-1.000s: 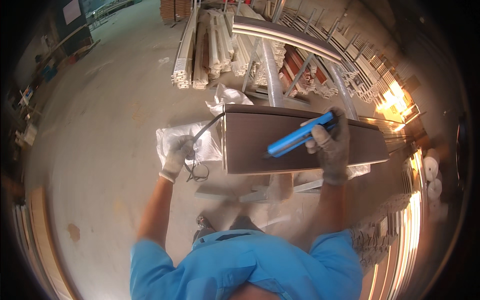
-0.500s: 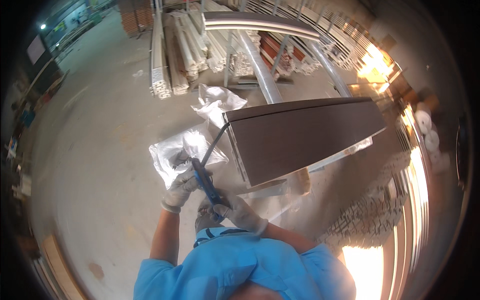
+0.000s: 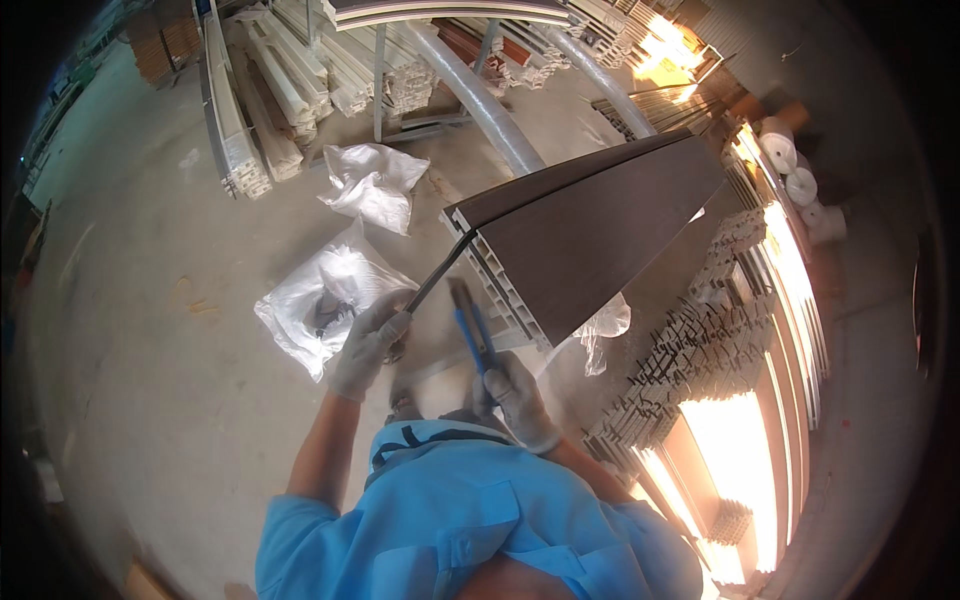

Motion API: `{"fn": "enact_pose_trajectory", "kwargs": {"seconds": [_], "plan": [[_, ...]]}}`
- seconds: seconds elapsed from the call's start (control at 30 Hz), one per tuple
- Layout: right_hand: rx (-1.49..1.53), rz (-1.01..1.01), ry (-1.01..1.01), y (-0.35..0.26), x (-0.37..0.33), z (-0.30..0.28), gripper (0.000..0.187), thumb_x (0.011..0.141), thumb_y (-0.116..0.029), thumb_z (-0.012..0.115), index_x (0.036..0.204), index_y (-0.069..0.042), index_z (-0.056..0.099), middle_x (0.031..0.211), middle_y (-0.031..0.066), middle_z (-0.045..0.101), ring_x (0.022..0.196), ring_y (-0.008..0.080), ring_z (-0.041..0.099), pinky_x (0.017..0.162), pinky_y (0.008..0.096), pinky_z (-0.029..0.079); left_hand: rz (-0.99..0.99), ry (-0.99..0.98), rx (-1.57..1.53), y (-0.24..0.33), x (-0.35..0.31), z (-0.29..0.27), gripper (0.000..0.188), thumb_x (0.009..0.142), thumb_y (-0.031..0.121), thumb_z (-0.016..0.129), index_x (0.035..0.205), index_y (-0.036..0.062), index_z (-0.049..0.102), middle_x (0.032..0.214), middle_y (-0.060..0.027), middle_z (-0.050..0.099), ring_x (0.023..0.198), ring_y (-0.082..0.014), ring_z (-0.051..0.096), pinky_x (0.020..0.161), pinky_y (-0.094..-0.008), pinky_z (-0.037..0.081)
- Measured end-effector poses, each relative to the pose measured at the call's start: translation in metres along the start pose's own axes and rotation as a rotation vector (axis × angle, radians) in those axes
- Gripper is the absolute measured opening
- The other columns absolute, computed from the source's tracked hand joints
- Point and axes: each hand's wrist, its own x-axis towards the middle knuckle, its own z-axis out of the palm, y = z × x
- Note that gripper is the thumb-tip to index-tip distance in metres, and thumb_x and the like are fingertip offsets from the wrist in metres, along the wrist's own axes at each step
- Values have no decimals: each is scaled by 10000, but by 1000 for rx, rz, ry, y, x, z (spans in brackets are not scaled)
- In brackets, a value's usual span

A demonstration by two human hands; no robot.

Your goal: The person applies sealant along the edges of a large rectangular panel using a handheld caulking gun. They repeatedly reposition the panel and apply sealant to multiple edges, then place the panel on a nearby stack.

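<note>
In the head view, the left hand (image 3: 370,350), in a pale glove, grasps a black strip (image 3: 440,272), its fingers curled round it near the strip's lower end. From that grip the strip slants up and to the right of the left hand, looking taut, and meets a corner of the brown panel (image 3: 610,225), whose pale, hollow end faces the hand. The panel lies ahead and to the right of the left hand, apart from it, and the strip bridges the gap between them; a dark line runs on from that corner along the panel, away from the hand. The right hand (image 3: 515,400), also gloved, is clenched round the lower part of a blue tool (image 3: 475,335), which stretches forward and slightly left of it. The tool's dark tip is blurred, and sits to the right of the left hand and just beside the strip; whether it touches the strip, I cannot tell. The panel's near edge lies ahead of the right hand, clear of its fingers. A crumpled white sack (image 3: 285,310) spreads on the floor just beyond and left of the left hand, and a second sack (image 3: 375,190) lies farther ahead of it. Well to the right of the right hand is a stack of long bars (image 3: 680,350).
</note>
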Motion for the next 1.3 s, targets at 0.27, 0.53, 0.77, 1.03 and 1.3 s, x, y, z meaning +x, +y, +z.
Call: {"fn": "enact_pose_trajectory", "kwargs": {"seconds": [0.27,0.53,0.77,1.03,1.3], "plan": [[-507,-195,298,10,25,8,293,1003,-229,631,1169,-15,520,805,94,629,659,168,634,591,334,511,-50,-66,18,11,10,-10,251,1014,272,626,1082,31,651,694,58,444,578,-48,396,515,-220,311],[-928,-237,474,43,71,4,282,979,-310,650,1116,-80,559,849,177,695,764,383,697,625,453,524,-107,-65,-2,24,13,-6,270,1006,276,626,992,6,636,663,49,443,543,-50,367,501,-224,290],[-1252,61,255,98,65,-47,289,974,-353,623,1055,-76,597,900,214,701,852,420,690,730,520,534,16,-69,-124,71,-2,25,319,976,292,647,909,-17,615,627,22,438,523,-59,335,485,-237,257],[-822,604,337,200,-23,-109,391,988,-374,597,1233,-70,610,1004,194,725,885,368,719,787,462,565,120,260,-275,61,-12,-18,208,1014,245,618,1028,37,620,690,43,395,553,-39,322,499,-197,292],[-143,633,953,202,-96,-199,293,999,-296,578,1173,-62,606,888,148,711,752,224,735,677,368,584,-26,287,-300,29,-5,-1,355,1041,356,571,1136,16,606,743,38,450,672,-41,425,534,-194,368]]}}
